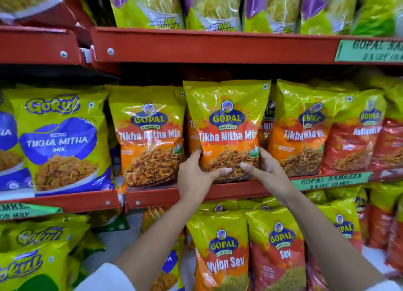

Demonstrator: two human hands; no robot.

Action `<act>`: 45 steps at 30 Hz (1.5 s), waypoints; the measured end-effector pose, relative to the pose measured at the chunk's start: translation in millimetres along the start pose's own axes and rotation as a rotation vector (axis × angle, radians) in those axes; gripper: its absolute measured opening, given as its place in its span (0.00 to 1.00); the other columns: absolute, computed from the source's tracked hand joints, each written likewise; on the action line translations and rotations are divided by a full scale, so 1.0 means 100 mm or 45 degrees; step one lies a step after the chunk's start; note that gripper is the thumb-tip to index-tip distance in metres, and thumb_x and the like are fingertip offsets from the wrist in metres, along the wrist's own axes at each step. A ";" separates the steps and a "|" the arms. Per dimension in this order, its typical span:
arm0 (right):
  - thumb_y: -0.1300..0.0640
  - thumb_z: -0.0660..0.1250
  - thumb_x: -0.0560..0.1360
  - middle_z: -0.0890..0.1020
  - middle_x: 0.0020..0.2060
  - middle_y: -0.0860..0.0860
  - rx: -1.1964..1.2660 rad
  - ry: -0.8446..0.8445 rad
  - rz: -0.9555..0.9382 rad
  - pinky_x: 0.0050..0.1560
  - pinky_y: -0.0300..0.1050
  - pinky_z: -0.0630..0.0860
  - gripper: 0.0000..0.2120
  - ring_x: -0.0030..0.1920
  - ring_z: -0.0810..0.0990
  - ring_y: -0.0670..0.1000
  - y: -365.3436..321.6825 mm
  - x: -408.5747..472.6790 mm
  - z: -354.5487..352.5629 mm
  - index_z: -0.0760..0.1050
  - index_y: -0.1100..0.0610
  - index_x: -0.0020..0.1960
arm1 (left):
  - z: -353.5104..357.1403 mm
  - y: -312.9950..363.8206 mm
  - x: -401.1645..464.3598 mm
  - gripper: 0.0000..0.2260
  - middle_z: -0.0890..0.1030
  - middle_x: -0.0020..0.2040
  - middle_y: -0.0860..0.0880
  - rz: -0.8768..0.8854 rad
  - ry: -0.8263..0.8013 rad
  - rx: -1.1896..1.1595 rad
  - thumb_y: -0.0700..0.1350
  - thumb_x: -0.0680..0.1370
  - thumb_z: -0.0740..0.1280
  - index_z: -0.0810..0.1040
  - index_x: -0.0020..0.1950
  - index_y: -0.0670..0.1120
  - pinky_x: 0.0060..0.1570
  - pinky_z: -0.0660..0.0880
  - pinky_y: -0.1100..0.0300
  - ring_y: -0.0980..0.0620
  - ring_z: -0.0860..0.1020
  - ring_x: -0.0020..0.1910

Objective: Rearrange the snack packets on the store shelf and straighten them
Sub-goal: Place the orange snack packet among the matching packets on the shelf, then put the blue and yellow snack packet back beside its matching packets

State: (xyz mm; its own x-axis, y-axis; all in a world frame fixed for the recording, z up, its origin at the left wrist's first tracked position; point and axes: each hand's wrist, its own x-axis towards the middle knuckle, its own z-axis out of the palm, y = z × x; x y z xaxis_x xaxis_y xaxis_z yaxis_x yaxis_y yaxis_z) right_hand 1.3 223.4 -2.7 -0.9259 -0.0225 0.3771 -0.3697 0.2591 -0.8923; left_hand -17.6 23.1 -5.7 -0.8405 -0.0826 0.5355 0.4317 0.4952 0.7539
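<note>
A yellow and orange Gopal Tikha Mitha Mix packet (226, 125) stands upright at the front of the middle red shelf (165, 194). My left hand (196, 173) grips its lower left edge, thumb across the front. My right hand (265, 168) grips its lower right edge the same way. Another Tikha Mitha Mix packet (148, 136) stands just to its left, and a third (301, 129) to its right, leaning a little. More packets are partly hidden behind the held one.
A Gokul Tikha Mitha Mix packet (61, 138) fills the shelf's left part. A red Gopal packet (357, 136) stands far right. Above, a shelf (213, 46) holds purple and green packets. Below stand Nylon Sev (220, 253) and Sev (279, 253) packets.
</note>
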 end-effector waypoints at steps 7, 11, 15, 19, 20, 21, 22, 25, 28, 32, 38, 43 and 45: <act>0.49 0.68 0.77 0.72 0.73 0.47 -0.258 0.090 0.059 0.73 0.52 0.68 0.32 0.73 0.70 0.46 0.09 -0.49 0.32 0.60 0.50 0.78 | 0.02 -0.19 -0.49 0.39 0.83 0.54 0.50 -0.041 -0.069 0.048 0.68 0.64 0.73 0.71 0.69 0.50 0.45 0.80 0.52 0.49 0.82 0.48; 0.48 0.64 0.80 0.50 0.81 0.52 -0.509 0.352 -0.026 0.77 0.43 0.53 0.41 0.80 0.49 0.46 0.14 -0.54 0.55 0.41 0.57 0.81 | 0.07 -0.26 -0.55 0.42 0.60 0.79 0.46 0.112 -0.069 0.158 0.62 0.74 0.66 0.53 0.79 0.46 0.75 0.60 0.53 0.56 0.53 0.77; 0.43 0.58 0.81 0.46 0.80 0.53 -0.816 0.552 -0.202 0.78 0.43 0.42 0.39 0.80 0.42 0.51 0.26 -0.64 0.87 0.42 0.61 0.80 | 0.00 -0.42 -0.62 0.36 0.52 0.80 0.44 0.371 0.047 0.472 0.59 0.80 0.58 0.50 0.79 0.41 0.77 0.44 0.55 0.51 0.47 0.79; 0.42 0.54 0.81 0.51 0.80 0.55 -1.035 0.361 -0.244 0.79 0.44 0.44 0.37 0.80 0.42 0.50 0.66 -1.11 1.46 0.47 0.63 0.79 | -0.19 -0.97 -1.12 0.32 0.55 0.80 0.43 0.371 0.014 0.721 0.57 0.81 0.55 0.53 0.79 0.40 0.77 0.49 0.49 0.47 0.51 0.79; 0.41 0.53 0.81 0.52 0.79 0.55 -1.029 0.282 -0.243 0.79 0.44 0.44 0.37 0.80 0.41 0.48 0.76 -1.21 1.60 0.48 0.64 0.79 | -0.25 -1.12 -1.25 0.31 0.56 0.80 0.42 0.338 -0.015 0.756 0.57 0.81 0.54 0.54 0.78 0.39 0.77 0.50 0.48 0.46 0.52 0.79; 0.40 0.51 0.82 0.53 0.79 0.55 -1.011 0.189 -0.226 0.79 0.42 0.43 0.36 0.80 0.41 0.46 0.85 -1.34 1.78 0.49 0.64 0.79 | -0.33 -1.32 -1.41 0.31 0.56 0.79 0.41 0.281 -0.062 0.777 0.57 0.81 0.53 0.55 0.78 0.39 0.76 0.51 0.47 0.45 0.53 0.79; 0.39 0.49 0.81 0.53 0.79 0.55 -1.002 0.115 -0.209 0.79 0.41 0.43 0.36 0.80 0.42 0.46 0.94 -1.44 1.88 0.50 0.63 0.79 | -0.37 -1.45 -1.53 0.31 0.56 0.79 0.41 0.233 -0.098 0.785 0.57 0.81 0.52 0.55 0.78 0.39 0.76 0.52 0.47 0.45 0.53 0.79; 0.37 0.49 0.80 0.54 0.80 0.54 -0.864 -0.119 -0.106 0.77 0.38 0.47 0.37 0.79 0.45 0.44 1.15 -1.69 2.21 0.50 0.62 0.80 | -0.55 -1.88 -1.89 0.35 0.56 0.79 0.41 -0.010 -0.240 0.765 0.62 0.80 0.49 0.56 0.78 0.37 0.75 0.53 0.47 0.44 0.54 0.78; 0.33 0.49 0.76 0.51 0.81 0.52 -0.603 -0.301 0.246 0.74 0.34 0.48 0.42 0.80 0.47 0.45 1.31 -1.82 2.43 0.47 0.58 0.81 | -0.73 -2.18 -2.08 0.38 0.54 0.79 0.39 -0.528 -0.353 0.583 0.63 0.79 0.56 0.53 0.78 0.37 0.76 0.53 0.50 0.42 0.52 0.79; 0.43 0.62 0.79 0.55 0.81 0.56 -0.215 -0.315 0.863 0.77 0.44 0.54 0.39 0.80 0.54 0.54 1.42 -1.68 2.57 0.49 0.60 0.81 | -0.86 -2.42 -2.06 0.34 0.75 0.69 0.40 -1.174 -0.497 0.243 0.64 0.72 0.68 0.70 0.69 0.43 0.64 0.70 0.49 0.41 0.73 0.68; 0.56 0.73 0.74 0.82 0.43 0.56 0.269 -0.239 1.320 0.50 0.55 0.81 0.15 0.43 0.84 0.57 1.34 -1.48 2.47 0.73 0.63 0.53 | -1.03 -2.41 -1.91 0.18 0.86 0.50 0.39 -1.565 -0.508 -0.454 0.46 0.68 0.78 0.80 0.53 0.41 0.40 0.81 0.55 0.43 0.85 0.41; 0.64 0.76 0.69 0.88 0.42 0.58 0.486 -0.254 1.276 0.44 0.51 0.84 0.13 0.38 0.87 0.56 1.33 -1.65 2.37 0.81 0.63 0.53 | -1.26 -2.24 -2.02 0.27 0.87 0.49 0.41 -1.565 -0.459 -0.519 0.40 0.62 0.82 0.79 0.59 0.41 0.38 0.82 0.55 0.43 0.86 0.45; 0.66 0.77 0.67 0.88 0.46 0.60 0.517 -0.267 1.234 0.45 0.50 0.85 0.16 0.42 0.87 0.58 1.24 -1.78 2.30 0.81 0.63 0.55 | -1.42 -2.09 -2.11 0.29 0.87 0.49 0.42 -1.548 -0.475 -0.577 0.37 0.61 0.82 0.78 0.60 0.42 0.40 0.83 0.52 0.43 0.86 0.46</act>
State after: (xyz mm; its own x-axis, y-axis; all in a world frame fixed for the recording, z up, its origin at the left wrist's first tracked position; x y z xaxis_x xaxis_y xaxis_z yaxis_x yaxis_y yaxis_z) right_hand 102.1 37.9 -237.2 -0.8190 -0.1552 -0.5524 0.5681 -0.0844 -0.8186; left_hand 116.0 -185.8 -222.6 -0.7717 0.0125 -0.6358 -0.6354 -0.0557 0.7701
